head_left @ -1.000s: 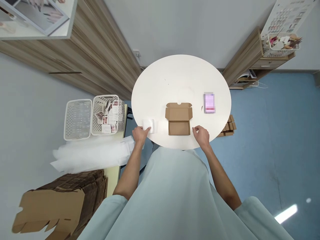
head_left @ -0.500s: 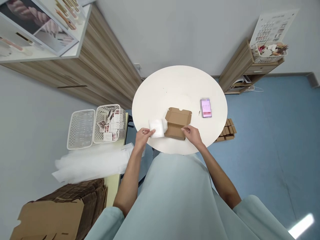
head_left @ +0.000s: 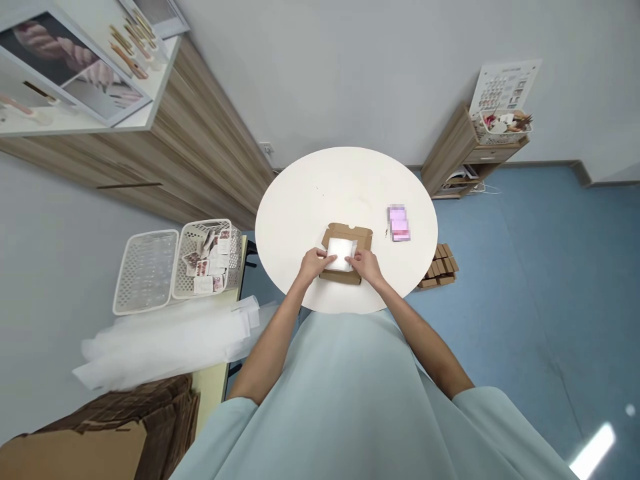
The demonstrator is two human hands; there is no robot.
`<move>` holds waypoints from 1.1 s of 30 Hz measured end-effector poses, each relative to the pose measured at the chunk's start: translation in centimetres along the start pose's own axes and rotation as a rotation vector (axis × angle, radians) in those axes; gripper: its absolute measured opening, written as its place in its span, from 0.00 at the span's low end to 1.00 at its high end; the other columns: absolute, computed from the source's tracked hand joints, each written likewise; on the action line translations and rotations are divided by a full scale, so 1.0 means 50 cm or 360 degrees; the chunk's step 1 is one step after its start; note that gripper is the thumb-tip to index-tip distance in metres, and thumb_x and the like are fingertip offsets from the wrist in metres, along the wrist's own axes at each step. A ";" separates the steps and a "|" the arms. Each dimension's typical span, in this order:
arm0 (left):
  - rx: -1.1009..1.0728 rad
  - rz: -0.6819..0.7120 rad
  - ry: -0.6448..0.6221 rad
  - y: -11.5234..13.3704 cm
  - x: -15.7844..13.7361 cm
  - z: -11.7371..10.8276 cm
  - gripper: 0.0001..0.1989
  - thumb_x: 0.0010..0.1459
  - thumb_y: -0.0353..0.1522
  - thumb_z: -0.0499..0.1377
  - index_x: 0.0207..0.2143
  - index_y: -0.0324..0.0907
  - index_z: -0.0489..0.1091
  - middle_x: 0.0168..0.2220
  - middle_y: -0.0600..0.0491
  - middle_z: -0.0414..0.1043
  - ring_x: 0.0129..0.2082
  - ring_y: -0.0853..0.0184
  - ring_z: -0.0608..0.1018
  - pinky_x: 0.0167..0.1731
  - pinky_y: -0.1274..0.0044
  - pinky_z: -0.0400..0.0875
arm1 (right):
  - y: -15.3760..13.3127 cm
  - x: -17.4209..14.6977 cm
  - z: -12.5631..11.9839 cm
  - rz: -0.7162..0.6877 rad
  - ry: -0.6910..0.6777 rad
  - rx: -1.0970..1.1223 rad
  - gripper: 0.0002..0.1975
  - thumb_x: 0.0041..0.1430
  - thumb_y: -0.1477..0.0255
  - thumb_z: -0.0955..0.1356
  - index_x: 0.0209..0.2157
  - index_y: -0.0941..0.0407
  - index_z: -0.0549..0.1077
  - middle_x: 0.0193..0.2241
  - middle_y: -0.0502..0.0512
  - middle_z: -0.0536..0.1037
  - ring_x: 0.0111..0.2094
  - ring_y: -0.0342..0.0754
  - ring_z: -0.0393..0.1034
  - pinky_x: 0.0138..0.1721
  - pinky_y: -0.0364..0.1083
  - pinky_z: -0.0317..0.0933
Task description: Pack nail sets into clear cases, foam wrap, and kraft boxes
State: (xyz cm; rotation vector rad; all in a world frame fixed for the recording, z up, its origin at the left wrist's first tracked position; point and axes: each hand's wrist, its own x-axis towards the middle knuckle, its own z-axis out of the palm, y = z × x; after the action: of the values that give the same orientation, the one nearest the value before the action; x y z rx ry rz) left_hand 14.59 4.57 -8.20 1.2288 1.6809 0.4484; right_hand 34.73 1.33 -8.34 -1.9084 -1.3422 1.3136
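Observation:
A small packet wrapped in white foam sheet (head_left: 341, 255) is held over an open brown cardboard box (head_left: 350, 231), hiding much of the box's inside. My left hand (head_left: 313, 264) pinches the packet's left edge, thumb on top. At its right edge, my right hand (head_left: 367, 264) grips the same packet between thumb and fingers. The box's lid is folded back, away from me. Whether the packet touches the box's bottom I cannot tell.
The round white table (head_left: 300, 193) also bears a blurred pink-purple phone-like object (head_left: 399, 223). To the left are a white basket of small packs (head_left: 206, 260), foam sheets (head_left: 165, 343) and stacked flat cardboard (head_left: 170, 420). Folded boxes (head_left: 440, 267) stand beyond the table's right edge.
The wrapped packet has moved right, from beside the box to over it. My right hand has left the box and taken the packet's right edge.

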 end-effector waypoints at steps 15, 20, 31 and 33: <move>0.0534 0.0223 0.0017 -0.092 -0.063 0.101 0.14 0.63 0.30 0.62 0.51 0.42 0.71 0.51 0.44 0.78 0.46 0.57 0.81 0.49 0.68 0.72 | 0.076 -0.039 0.058 -0.0098 -0.0021 -0.0710 0.10 0.72 0.72 0.67 0.53 0.55 0.71 0.42 0.56 0.82 0.42 0.53 0.77 0.41 0.46 0.61; 0.0645 0.0308 0.0005 -0.108 -0.066 0.112 0.15 0.66 0.32 0.60 0.55 0.41 0.71 0.54 0.42 0.75 0.51 0.54 0.79 0.53 0.66 0.71 | 0.072 -0.039 0.066 -0.0056 -0.0085 -0.0896 0.10 0.74 0.72 0.65 0.54 0.55 0.70 0.45 0.61 0.83 0.46 0.56 0.78 0.43 0.48 0.62; 0.1018 0.0320 -0.0091 -0.101 -0.075 0.129 0.14 0.68 0.27 0.53 0.53 0.39 0.73 0.54 0.37 0.73 0.48 0.51 0.80 0.45 0.66 0.72 | 0.072 -0.039 0.093 -0.0102 -0.0171 -0.1163 0.10 0.73 0.75 0.64 0.52 0.60 0.72 0.50 0.69 0.79 0.45 0.56 0.77 0.42 0.48 0.65; 0.0965 0.0358 -0.0070 -0.098 -0.073 0.121 0.13 0.67 0.28 0.55 0.52 0.40 0.73 0.53 0.38 0.74 0.48 0.51 0.80 0.47 0.65 0.73 | 0.064 -0.038 0.077 -0.0148 -0.0153 -0.1116 0.08 0.73 0.73 0.66 0.49 0.59 0.74 0.50 0.68 0.79 0.45 0.55 0.77 0.43 0.48 0.65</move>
State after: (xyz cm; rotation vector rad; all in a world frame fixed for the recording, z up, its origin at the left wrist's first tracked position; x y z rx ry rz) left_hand 17.30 -2.14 -12.87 1.8627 1.7038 0.0305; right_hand 32.67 -2.27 -11.72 -2.1827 -2.1161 0.9635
